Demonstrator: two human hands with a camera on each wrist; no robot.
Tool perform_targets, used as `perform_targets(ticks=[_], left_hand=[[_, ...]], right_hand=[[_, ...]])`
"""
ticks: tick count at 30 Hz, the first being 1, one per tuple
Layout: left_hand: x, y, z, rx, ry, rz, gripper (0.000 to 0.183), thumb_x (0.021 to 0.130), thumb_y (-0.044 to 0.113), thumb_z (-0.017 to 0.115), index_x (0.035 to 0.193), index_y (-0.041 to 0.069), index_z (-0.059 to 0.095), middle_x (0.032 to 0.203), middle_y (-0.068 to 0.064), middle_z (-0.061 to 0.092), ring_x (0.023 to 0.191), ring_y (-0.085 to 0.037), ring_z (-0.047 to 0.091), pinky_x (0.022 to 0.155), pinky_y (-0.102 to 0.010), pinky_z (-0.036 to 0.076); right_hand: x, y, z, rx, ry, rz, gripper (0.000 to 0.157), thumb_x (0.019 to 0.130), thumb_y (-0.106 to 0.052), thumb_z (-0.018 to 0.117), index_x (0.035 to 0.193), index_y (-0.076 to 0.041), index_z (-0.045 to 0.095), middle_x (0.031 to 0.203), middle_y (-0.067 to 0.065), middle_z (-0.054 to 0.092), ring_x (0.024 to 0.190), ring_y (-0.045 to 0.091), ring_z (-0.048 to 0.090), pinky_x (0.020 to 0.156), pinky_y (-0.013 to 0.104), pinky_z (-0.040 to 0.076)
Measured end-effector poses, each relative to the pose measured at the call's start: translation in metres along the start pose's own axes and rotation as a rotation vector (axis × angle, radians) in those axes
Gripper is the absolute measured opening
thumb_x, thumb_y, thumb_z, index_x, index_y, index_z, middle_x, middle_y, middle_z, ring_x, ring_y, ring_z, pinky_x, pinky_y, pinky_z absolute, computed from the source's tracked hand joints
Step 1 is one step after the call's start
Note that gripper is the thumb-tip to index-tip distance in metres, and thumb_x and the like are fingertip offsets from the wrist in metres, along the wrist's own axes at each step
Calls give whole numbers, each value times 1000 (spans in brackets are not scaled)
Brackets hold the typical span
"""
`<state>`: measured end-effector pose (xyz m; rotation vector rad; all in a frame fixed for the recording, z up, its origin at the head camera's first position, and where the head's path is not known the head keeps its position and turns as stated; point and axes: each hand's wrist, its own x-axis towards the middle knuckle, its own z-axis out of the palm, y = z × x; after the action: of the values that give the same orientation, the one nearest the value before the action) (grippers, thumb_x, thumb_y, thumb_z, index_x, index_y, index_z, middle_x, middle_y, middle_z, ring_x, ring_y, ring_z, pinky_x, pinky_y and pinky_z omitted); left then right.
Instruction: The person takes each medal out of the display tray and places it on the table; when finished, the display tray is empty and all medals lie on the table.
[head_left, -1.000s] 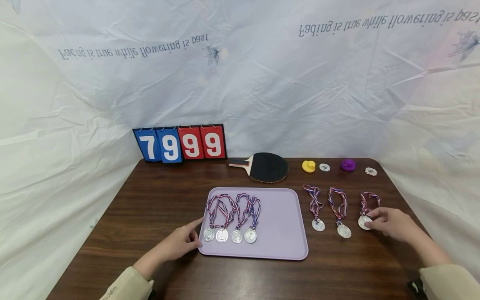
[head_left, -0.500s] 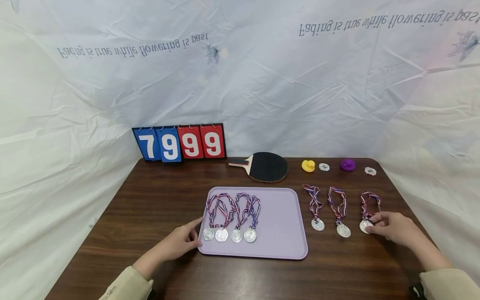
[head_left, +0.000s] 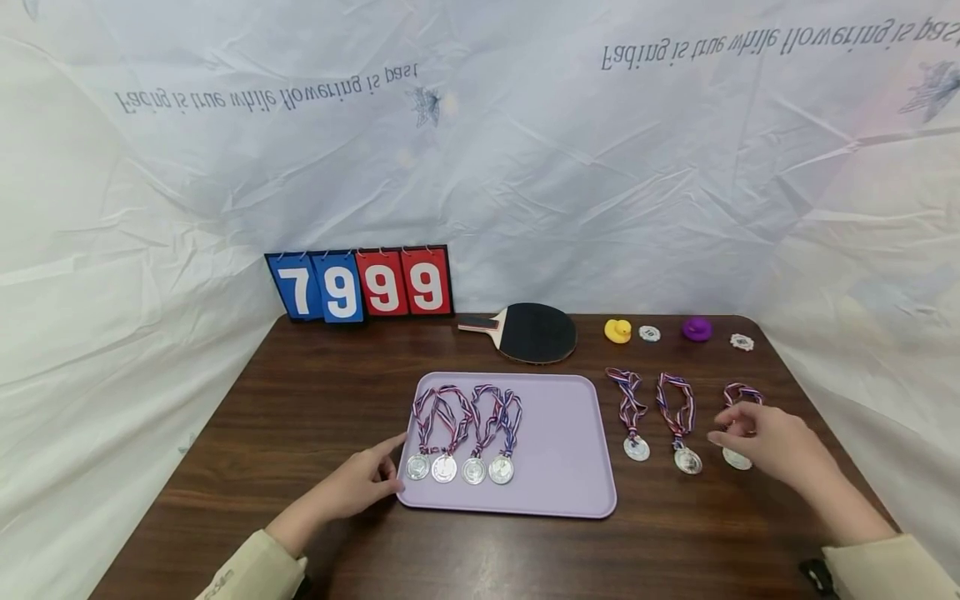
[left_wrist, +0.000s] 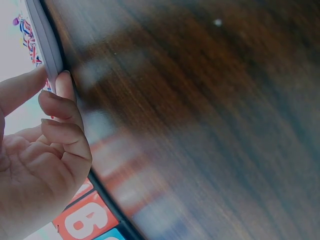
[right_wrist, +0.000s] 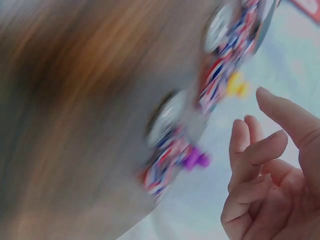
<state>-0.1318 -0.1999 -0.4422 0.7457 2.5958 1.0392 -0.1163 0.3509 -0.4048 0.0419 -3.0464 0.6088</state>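
Near the tray's left side, my left hand (head_left: 358, 483) touches the edge of the lilac tray (head_left: 566, 492) with spread thumb and forefinger; the other fingers are bent. Several silver medals (head_left: 474, 471) on striped ribbons lie in a row on the tray's left half. Right of it, two more medals, a nearer one (head_left: 637, 448) and another one (head_left: 687, 460), rest on the table. My right hand (head_left: 776, 446) hovers by the rightmost medal (head_left: 737, 458), partly covering it, thumb and fingers apart with nothing between them. In the right wrist view, medals (right_wrist: 167, 117) look blurred.
A flip scoreboard (head_left: 360, 285) stands at the back left of the brown table (head_left: 315, 383). Beside it lies a black table tennis bat (head_left: 537, 333). A yellow duck (head_left: 618, 331), a purple duck (head_left: 697, 329) and two white chips (head_left: 649, 333) line the back right.
My right hand shifted the rightmost medal slightly right and nearer, then let go of it and moved up and left. The left hand has stayed at the tray.
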Motion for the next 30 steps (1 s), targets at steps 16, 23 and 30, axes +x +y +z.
perform_targets(ticks=[16, 23, 30], left_hand=[[0, -1, 1, 3, 3, -1, 63, 80, 8, 66, 132, -5, 34, 69, 3, 51, 54, -5, 45, 51, -22, 39], [-1, -1, 1, 1, 5, -2, 63, 80, 8, 66, 132, -6, 34, 70, 3, 52, 55, -6, 46, 51, -22, 39], [-1, -1, 1, -1, 9, -4, 63, 80, 8, 66, 132, -6, 34, 70, 3, 51, 54, -6, 45, 51, -22, 39]], right_hand=[[16, -110, 46, 97, 11, -226, 10, 79, -33, 67, 85, -27, 63, 66, -16, 53, 50, 5, 43, 49, 26, 36], [31, -101, 65, 232, -94, -188, 27, 80, -23, 68, 104, -14, 63, 67, -9, 55, 47, 7, 47, 45, 25, 39], [32, -95, 68, 323, -203, -127, 43, 78, -22, 69, 117, -9, 57, 73, -4, 58, 49, 12, 51, 47, 28, 42]])
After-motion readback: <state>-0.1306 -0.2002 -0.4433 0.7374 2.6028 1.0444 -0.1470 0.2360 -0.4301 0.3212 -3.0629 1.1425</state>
